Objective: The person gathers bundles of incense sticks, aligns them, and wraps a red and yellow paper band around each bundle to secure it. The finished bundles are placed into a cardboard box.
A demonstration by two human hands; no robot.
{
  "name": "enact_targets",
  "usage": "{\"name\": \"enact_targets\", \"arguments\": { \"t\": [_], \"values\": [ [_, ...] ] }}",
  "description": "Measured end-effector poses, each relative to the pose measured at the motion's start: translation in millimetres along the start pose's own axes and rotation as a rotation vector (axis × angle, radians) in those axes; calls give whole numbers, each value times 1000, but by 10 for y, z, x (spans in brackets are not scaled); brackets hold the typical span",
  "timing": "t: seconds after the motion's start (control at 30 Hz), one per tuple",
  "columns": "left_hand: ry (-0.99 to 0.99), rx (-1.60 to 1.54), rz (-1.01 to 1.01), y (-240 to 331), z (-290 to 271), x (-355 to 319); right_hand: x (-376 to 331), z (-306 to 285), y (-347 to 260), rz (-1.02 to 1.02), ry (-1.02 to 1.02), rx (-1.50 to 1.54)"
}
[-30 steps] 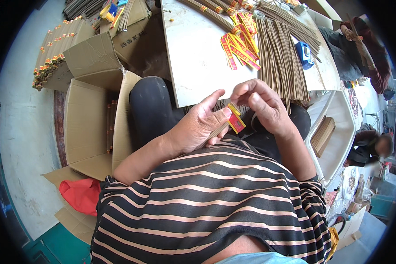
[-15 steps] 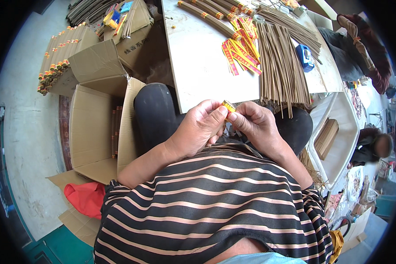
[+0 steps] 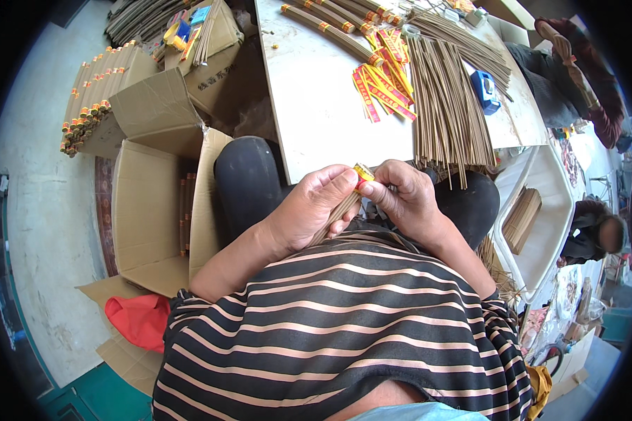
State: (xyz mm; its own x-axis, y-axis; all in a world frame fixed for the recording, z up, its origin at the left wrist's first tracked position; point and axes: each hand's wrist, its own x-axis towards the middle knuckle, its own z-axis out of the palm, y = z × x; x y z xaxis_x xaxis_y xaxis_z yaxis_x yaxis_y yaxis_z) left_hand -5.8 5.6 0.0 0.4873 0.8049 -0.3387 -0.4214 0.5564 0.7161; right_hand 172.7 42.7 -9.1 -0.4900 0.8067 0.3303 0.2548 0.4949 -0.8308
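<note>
A bundle of thin brown incense sticks (image 3: 338, 212) rests slanted in my left hand (image 3: 298, 210), whose fingers are wrapped round it, over my lap. Round the bundle's upper end sits a red and yellow paper band (image 3: 364, 177). My right hand (image 3: 409, 196) is closed, its thumb pressed against the band and its other fingers curled behind. Just beyond, on the white table (image 3: 316, 119), lie loose red and yellow paper strips (image 3: 386, 91). To their right, many loose incense sticks (image 3: 448, 105) overhang the near edge.
Banded bundles (image 3: 333, 31) lie at the table's far side, and a blue device (image 3: 485, 92) at the right. An open cardboard box (image 3: 151, 210) stands left, near stacked bundles (image 3: 98, 84). At right are a white tub (image 3: 551, 224) and another person's arm (image 3: 565, 59).
My left hand has shifted slightly, and more of the stick bundle shows below it. The band's yellow end shows more plainly. My right thumb stays on the band.
</note>
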Motion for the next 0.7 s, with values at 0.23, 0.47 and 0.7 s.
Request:
{"name": "enact_targets", "arguments": {
  "t": [0.23,0.47,0.7],
  "values": [
    [-102,-155,-48,-4,-96,41,18,41,121,78,0,110],
    [-351,-302,-111,-40,-258,124,203,-79,39,45,-121,259],
    [-118,-121,-16,-37,-101,104,196,-132,71,60,-158,179]
  ]
}}
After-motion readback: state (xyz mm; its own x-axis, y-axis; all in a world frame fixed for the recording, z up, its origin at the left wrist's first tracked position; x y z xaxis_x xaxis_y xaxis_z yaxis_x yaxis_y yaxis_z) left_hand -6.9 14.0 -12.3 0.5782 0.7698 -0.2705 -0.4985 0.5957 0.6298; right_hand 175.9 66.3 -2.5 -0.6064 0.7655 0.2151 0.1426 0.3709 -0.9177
